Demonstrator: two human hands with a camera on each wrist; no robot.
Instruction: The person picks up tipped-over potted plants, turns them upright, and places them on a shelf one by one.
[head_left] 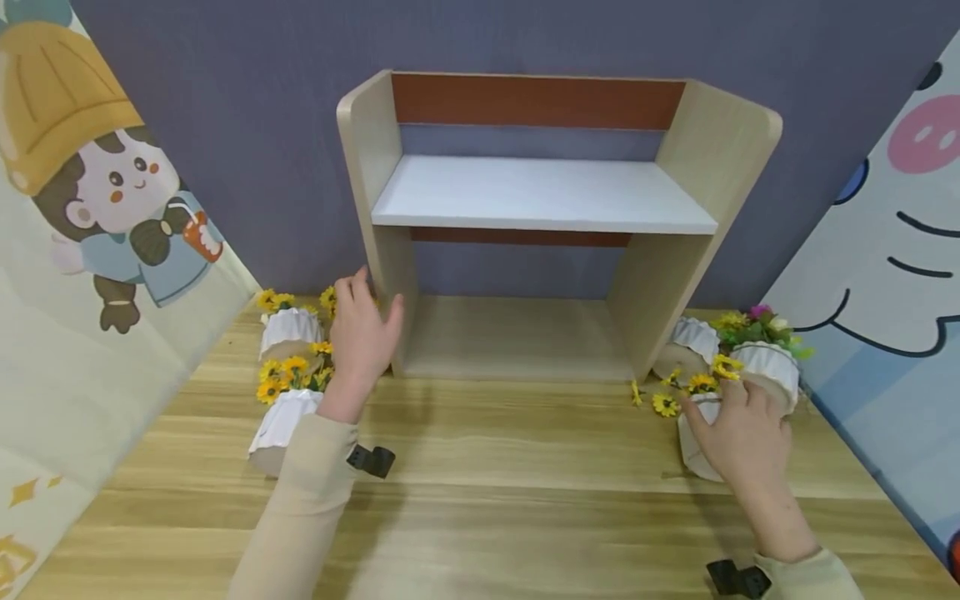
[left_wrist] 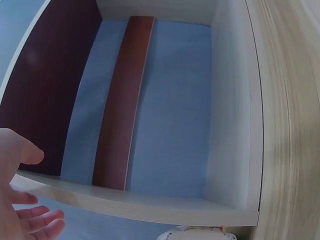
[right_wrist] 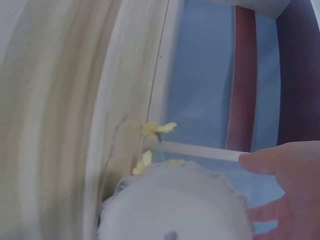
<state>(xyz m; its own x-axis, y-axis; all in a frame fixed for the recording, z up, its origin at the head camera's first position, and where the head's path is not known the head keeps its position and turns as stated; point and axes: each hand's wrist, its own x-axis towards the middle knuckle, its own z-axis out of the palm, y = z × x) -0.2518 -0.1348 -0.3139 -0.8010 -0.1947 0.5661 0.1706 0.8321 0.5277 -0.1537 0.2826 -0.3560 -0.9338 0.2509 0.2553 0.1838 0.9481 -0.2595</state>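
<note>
A small wooden shelf unit (head_left: 525, 337) with a white middle board (head_left: 540, 196) stands against the dark wall. Beside its left side panel, my left hand (head_left: 362, 337) is raised with thumb and fingers apart, holding nothing; in the left wrist view the thumb and fingers lie around the panel's edge. My right hand (head_left: 742, 437) hovers over the front right flower pot (head_left: 697, 446), which has yellow flowers (head_left: 701, 383). Its thumb and fingers are spread. Whether they touch the pot cannot be told. In the right wrist view the wrapped pot (right_wrist: 175, 205) lies below the hand.
Left of the shelf stand white-wrapped pots of yellow flowers, one in front (head_left: 285, 425) and one behind (head_left: 288, 333). At the right are a pot with mixed flowers (head_left: 768, 367) and another white-wrapped pot (head_left: 686, 342). Cartoon panels (head_left: 75, 375) flank the wooden table (head_left: 510, 500).
</note>
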